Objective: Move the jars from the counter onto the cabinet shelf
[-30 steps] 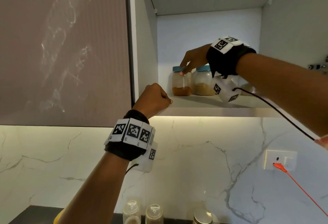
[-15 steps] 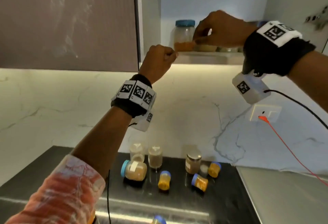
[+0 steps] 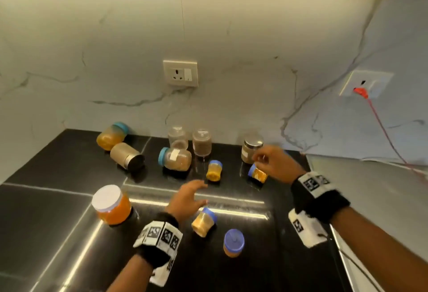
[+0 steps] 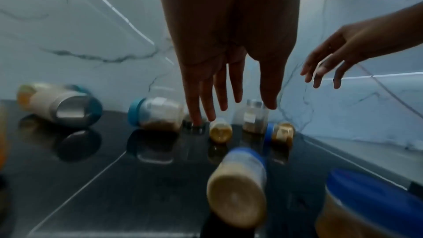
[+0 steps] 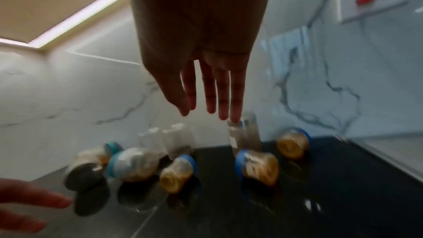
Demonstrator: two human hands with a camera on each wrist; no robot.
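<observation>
Several jars stand or lie on the black counter (image 3: 58,176). My left hand (image 3: 201,193) hovers open, fingers spread, just above a small tipped blue-lidded jar (image 3: 203,221), holding nothing. My right hand (image 3: 260,161) is open too, fingers straight, over another small tipped blue-lidded jar (image 3: 257,174) and beside an upright metal-lidded jar (image 3: 251,149). In the right wrist view the fingertips (image 5: 234,118) sit at that metal-lidded jar's (image 5: 243,137) top. The left wrist view shows the left hand (image 4: 240,108) empty. The cabinet shelf is out of view.
A big orange white-lidded jar (image 3: 111,206) stands near left and a small blue-lidded one (image 3: 233,243) near front. A wall socket (image 3: 180,73) and a red plug with cable (image 3: 361,91) are on the marble wall. A steel surface (image 3: 370,187) adjoins at right.
The view dropped from the cabinet shelf to the counter. My right hand left the jars on the shelf and came down; my left fist left the shelf edge, lowered and opened.
</observation>
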